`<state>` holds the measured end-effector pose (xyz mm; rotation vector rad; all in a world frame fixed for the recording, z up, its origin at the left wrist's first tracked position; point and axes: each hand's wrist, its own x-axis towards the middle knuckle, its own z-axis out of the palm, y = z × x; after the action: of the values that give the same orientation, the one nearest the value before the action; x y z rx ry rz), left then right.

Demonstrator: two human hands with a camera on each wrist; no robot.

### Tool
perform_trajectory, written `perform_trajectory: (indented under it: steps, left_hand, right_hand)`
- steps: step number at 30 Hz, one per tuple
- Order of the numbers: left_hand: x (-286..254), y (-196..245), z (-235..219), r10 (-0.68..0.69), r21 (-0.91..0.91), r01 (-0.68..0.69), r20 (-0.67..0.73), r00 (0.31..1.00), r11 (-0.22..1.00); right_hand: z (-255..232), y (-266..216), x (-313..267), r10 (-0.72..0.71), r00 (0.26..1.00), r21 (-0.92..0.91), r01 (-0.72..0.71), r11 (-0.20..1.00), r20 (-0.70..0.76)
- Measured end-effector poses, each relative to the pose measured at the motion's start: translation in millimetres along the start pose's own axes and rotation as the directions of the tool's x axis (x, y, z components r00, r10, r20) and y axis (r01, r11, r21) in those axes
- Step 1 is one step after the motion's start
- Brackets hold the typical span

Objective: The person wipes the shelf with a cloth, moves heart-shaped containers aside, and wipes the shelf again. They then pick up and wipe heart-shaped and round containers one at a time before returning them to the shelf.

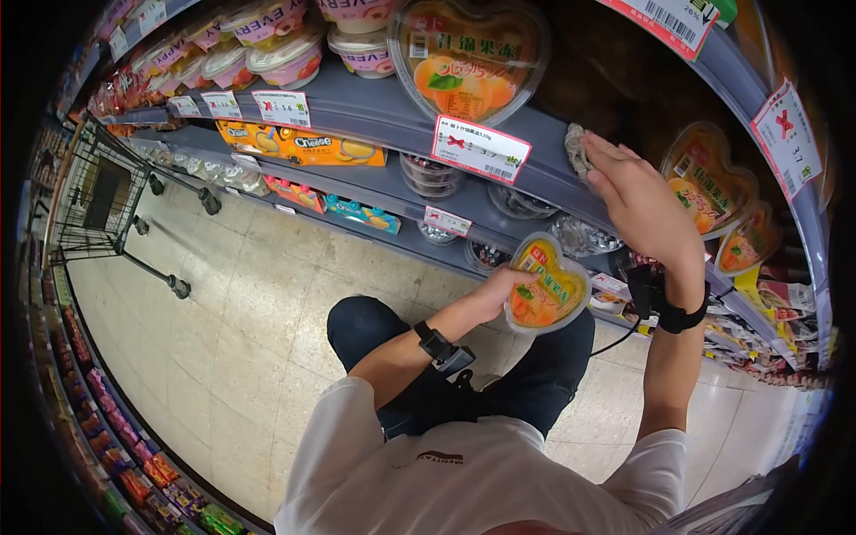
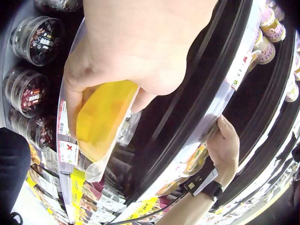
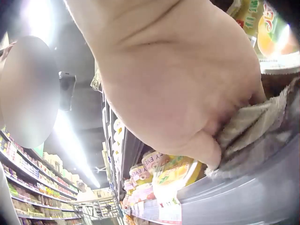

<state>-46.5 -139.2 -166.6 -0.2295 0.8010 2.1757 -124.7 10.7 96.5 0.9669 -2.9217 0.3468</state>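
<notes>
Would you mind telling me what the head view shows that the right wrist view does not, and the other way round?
Only the head view shows the left hand holding a heart-shaped jelly pack, plus the shopping cart standing on the floor. Only the right wrist view shows, close up, the cloth bunched under the fingers and the ceiling lights. Both show the right hand pressing that grey cloth against the shelf, with price tags along the shelf edge.
</notes>
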Motion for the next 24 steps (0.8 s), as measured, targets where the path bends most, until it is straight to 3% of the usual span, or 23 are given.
perform_trajectory:
  steps: [3, 5, 9, 11, 16, 19, 20, 22, 24]
  left_hand:
    - [-0.2, 1.1, 1.4, -0.011, 0.005, 0.011, -0.002, 1.000, 1.000]
    - [2.0, -0.3, -0.7, 0.003, -0.026, -0.003, 0.007, 1.000, 1.000]
    - [6.2, -5.1, -1.1, -0.012, -0.011, 0.012, -0.011, 1.000, 1.000]
    - [8.9, -8.4, -3.8, -0.018, -0.002, 0.018, -0.015, 1.000, 1.000]
    - [4.5, -7.1, 2.7, -0.074, -0.039, 0.073, -0.028, 0.997, 0.997]
    - [6.0, -6.4, -0.8, -0.066, -0.067, 0.065, -0.015, 0.998, 0.996]
    - [7.5, -7.7, -3.8, -0.069, -0.073, 0.069, 0.004, 0.998, 0.995]
    - [11.7, -7.1, -6.2, -0.061, -0.067, 0.061, 0.004, 0.998, 0.996]
    - [16.4, -7.1, -9.1, -0.064, -0.057, 0.065, 0.005, 0.998, 0.996]
  right_hand:
    - [6.6, -6.6, 3.6, 0.087, 0.995, -0.039, -0.089, 0.995, -0.042]
    - [19.4, 2.0, 22.7, -0.183, 0.972, 0.095, 0.199, 0.975, -0.149]
    - [30.0, -2.2, 55.5, -0.185, 0.968, 0.194, 0.216, 0.957, -0.167]
    - [26.2, -9.1, 69.2, -0.195, 0.981, 0.311, 0.192, 0.931, -0.020]
    - [35.9, 4.4, 46.0, -0.205, 0.960, 0.210, 0.244, 0.947, -0.192]
    - [20.3, -5.2, 12.6, -0.023, 0.979, 0.142, 0.052, 0.989, -0.202]
    - [15.7, -12.6, 8.1, -0.030, 0.979, 0.142, 0.059, 0.988, -0.200]
    - [10.6, -20.4, 1.4, 0.227, 0.961, 0.068, -0.219, 0.973, -0.159]
    - [18.3, -16.5, 7.4, 0.237, 0.956, 0.026, -0.236, 0.971, -0.175]
